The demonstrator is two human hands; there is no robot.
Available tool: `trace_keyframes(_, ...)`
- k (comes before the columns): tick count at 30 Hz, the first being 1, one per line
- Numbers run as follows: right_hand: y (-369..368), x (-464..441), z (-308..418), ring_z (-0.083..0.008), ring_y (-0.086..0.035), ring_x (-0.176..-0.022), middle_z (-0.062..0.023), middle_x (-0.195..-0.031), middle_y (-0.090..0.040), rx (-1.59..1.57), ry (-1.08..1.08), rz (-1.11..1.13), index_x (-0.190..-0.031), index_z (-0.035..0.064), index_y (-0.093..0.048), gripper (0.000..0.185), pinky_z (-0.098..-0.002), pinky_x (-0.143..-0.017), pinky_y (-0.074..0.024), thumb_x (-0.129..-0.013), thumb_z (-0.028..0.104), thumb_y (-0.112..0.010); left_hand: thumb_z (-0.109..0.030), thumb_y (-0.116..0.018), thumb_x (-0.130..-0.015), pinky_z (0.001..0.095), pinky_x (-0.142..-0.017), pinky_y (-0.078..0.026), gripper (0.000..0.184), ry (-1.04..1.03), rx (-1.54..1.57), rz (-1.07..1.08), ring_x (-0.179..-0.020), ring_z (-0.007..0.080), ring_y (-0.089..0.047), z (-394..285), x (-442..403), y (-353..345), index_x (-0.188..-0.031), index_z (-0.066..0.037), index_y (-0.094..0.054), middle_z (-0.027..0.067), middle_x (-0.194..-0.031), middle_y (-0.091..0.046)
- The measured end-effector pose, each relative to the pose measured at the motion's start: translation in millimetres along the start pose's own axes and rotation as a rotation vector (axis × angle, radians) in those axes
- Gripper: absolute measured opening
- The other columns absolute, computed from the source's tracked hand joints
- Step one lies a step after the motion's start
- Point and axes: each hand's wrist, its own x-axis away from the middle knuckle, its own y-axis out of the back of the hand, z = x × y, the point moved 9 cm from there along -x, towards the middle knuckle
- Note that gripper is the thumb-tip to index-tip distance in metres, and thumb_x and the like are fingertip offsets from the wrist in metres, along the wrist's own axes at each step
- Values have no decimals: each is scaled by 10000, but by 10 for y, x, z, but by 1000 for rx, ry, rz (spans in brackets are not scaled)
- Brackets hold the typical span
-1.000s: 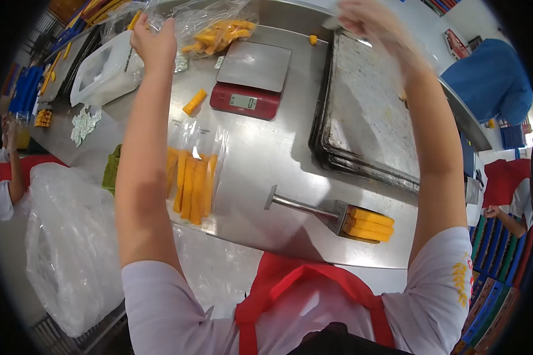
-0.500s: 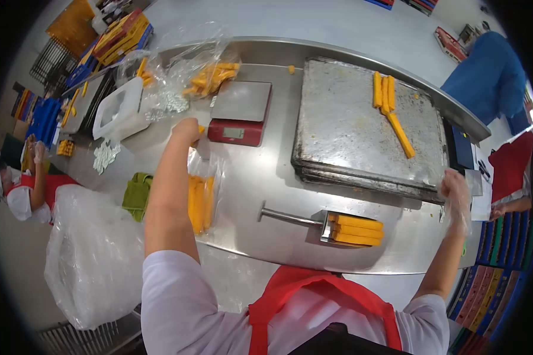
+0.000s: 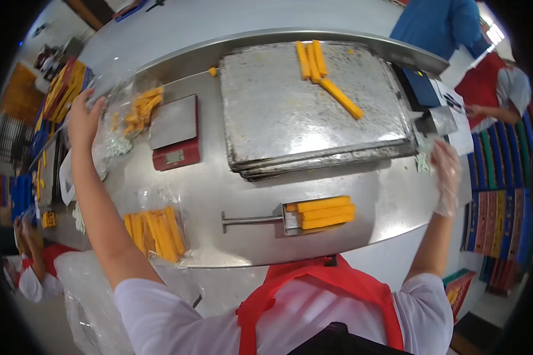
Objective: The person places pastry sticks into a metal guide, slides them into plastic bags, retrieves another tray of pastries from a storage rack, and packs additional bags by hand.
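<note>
My bare left hand (image 3: 84,120) is open, thumb apart from the fingers, at the far left beside a clear plastic bag (image 3: 115,109) and loose yellow pieces (image 3: 142,109). My right hand (image 3: 446,168), in a clear glove, is at the right end of the table with its fingers bent together; anything in them is hidden. Close to its fingertips lie small silvery strips (image 3: 422,161) and a metal box-like piece (image 3: 441,121). In front of me, a T-handled metal holder (image 3: 254,220) carries several yellow sticks (image 3: 326,213). More sticks (image 3: 155,234) fill a clear bag at left.
Stacked metal trays (image 3: 266,118) bear several yellow sticks (image 3: 340,97). A red scale (image 3: 177,155) stands left of them. Behind the right end are a dark blue box (image 3: 419,87) and a person in a red apron (image 3: 482,86). Another person's hands (image 3: 26,231) show at far left.
My view has shifted, so the table's things sit further left. My left hand has moved from beside the scale to the plastic bag and opened. The strips by my right hand now show.
</note>
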Motion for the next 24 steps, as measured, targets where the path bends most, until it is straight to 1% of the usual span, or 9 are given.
trace_keyframes(2,-459,-119,236,-140,-561,-853,-76,-937,-605,4,169,31,-1080,1,-570,357,-238,-740,-446,-822,246,-603,-174,-580,-800,324,-859,-393,316,106,329,32,-1000,259,-536,-206,224,111,-1070,-17,-536,132,-1057,-577)
trace_keyframes(3,-809,-257,317,-181,-562,-959,-121,-1067,-586,362,210,104,-1129,-4,-533,399,-277,-817,-442,-820,239,-604,-147,-565,-809,323,-892,-376,305,84,437,75,-1052,266,-513,-280,352,64,-1084,-19,-528,133,-1103,-558)
trace_keyframes(6,-1835,6,958,-316,-407,-1175,-193,-1207,-488,641,467,284,-1194,11,-481,489,-385,-996,-299,-817,313,-558,-54,-542,-799,332,-949,-335,292,-140,435,-42,-1087,269,-488,-1169,914,454,-1090,-30,-536,131,-1128,-541)
trace_keyframes(9,-2275,-54,1053,-335,-452,-1121,-196,-1174,-511,543,487,404,-1166,37,-508,442,-394,-959,-344,-790,260,-570,-30,-556,-770,349,-963,-331,331,-145,512,57,-1092,285,-481,-1369,1477,468,-1101,-36,-540,135,-1124,-542)
trace_keyframes(11,-2492,-67,864,-333,-495,-1069,-185,-1099,-557,720,164,574,-1125,88,-548,366,-386,-915,-388,-776,197,-556,-28,-561,-768,343,-955,-337,325,34,715,196,-1085,270,-486,-1294,1921,398,-1093,-23,-544,126,-1122,-545)
trace_keyframes(15,-2778,399,1034,-322,-536,-999,-167,-1004,-593,821,241,753,-1045,119,-586,275,-391,-860,-427,-777,167,-549,-15,-547,-789,305,-920,-363,279,453,1044,323,-1058,194,-495,-1106,2856,127,-1068,10,-547,101,-1099,-555)
trace_keyframes(19,-2968,-130,1380,-301,-549,-985,-188,-1038,-571,338,683,375,-1045,62,-565,325,-383,-842,-436,-768,230,-587,-2,-530,-805,280,-896,-381,262,729,1134,267,-1031,165,-505,-1021,3345,198,-1065,26,-542,93,-1081,-563)
trace_keyframes(20,-2931,-314,1452,-303,-557,-971,-213,-1029,-564,285,397,363,-1047,32,-544,374,-378,-824,-445,-736,225,-615,-2,-530,-805,280,-896,-381,262,755,1117,262,-1031,165,-505,-1010,3420,255,-1065,26,-542,93,-1081,-563)
trace_keyframes(24,-3147,-524,1445,-279,-562,-944,-160,-982,-586,346,295,408,-1067,45,-569,395,-330,-805,-447,-719,221,-633,1,-521,-812,297,-915,-372,269,734,979,245,-1032,179,-510,-1005,3507,527,-1080,27,-534,98,-1086,-563)
